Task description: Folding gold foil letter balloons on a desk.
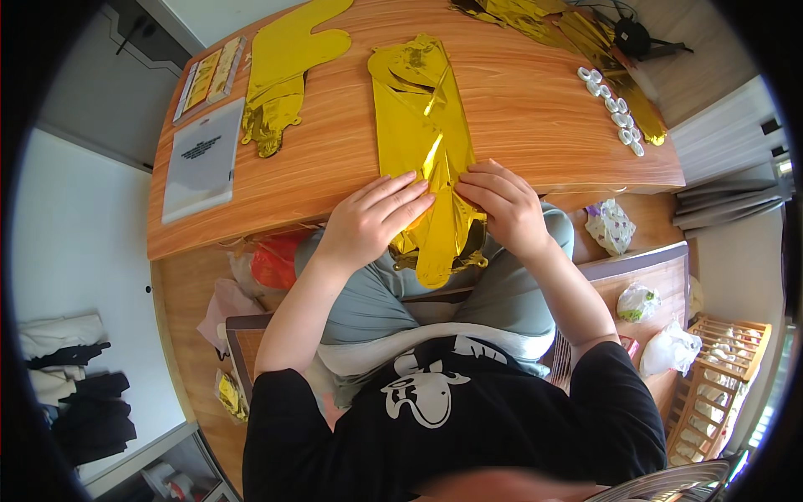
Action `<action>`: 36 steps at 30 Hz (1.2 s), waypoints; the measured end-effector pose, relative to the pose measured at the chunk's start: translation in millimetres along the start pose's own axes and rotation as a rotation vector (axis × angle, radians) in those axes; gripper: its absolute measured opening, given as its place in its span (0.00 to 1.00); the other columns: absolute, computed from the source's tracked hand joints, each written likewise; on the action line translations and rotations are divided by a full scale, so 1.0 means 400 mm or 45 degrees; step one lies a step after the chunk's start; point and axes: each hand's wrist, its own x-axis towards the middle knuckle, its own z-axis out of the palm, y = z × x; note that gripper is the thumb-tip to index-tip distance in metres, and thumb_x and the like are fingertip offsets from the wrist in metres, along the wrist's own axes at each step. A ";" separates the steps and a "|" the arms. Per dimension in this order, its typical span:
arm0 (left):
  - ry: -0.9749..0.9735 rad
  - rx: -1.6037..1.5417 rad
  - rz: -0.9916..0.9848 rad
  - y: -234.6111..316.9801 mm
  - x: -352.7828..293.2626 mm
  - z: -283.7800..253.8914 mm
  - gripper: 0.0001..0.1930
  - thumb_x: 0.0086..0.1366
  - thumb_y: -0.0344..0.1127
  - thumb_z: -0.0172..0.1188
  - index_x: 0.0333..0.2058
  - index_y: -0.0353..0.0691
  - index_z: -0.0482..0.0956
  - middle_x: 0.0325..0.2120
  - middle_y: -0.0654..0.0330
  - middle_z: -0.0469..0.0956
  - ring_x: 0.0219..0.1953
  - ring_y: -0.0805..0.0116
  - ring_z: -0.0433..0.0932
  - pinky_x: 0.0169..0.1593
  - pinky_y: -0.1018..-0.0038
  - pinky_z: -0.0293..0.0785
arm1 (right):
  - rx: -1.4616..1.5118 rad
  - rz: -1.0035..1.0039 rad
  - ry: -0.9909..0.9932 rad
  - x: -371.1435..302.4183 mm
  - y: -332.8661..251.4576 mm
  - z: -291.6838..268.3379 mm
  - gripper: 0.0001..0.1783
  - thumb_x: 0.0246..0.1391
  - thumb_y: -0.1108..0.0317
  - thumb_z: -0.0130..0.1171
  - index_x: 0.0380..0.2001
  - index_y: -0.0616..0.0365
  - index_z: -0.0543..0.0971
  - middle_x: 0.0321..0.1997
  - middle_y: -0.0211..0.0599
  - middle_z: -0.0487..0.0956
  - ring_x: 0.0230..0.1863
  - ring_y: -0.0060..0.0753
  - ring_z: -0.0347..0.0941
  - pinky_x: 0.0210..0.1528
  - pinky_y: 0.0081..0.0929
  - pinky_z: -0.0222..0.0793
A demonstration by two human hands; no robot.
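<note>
A flat gold foil balloon [414, 125] lies lengthwise on the wooden table [519, 100] in front of me. Its near end hangs over the table's front edge above my lap, creased and bunched. My left hand [372, 216] rests on the foil's left side with fingers stretched out flat. On the opposite side my right hand [508, 205] lies with its fingers extended over the foil at the table edge. The two sets of fingertips are a small gap apart, and a raised fold of foil runs between them. Both thumbs are mostly hidden.
At the left lie another gold foil balloon [284, 67], a clear plastic packet [203, 159] and a shallow box [209, 77]. Several small white rings [617, 107] sit at the right. Crumpled gold foil [535, 23] and a black object [633, 36] are at the far right.
</note>
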 end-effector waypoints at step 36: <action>-0.240 -0.550 -0.370 -0.008 0.051 -0.071 0.21 0.60 0.23 0.64 0.54 0.39 0.84 0.53 0.54 0.85 0.60 0.59 0.81 0.63 0.66 0.76 | 0.437 0.193 -0.368 0.053 0.003 -0.030 0.22 0.49 0.78 0.70 0.50 0.56 0.84 0.41 0.45 0.88 0.41 0.47 0.87 0.43 0.33 0.82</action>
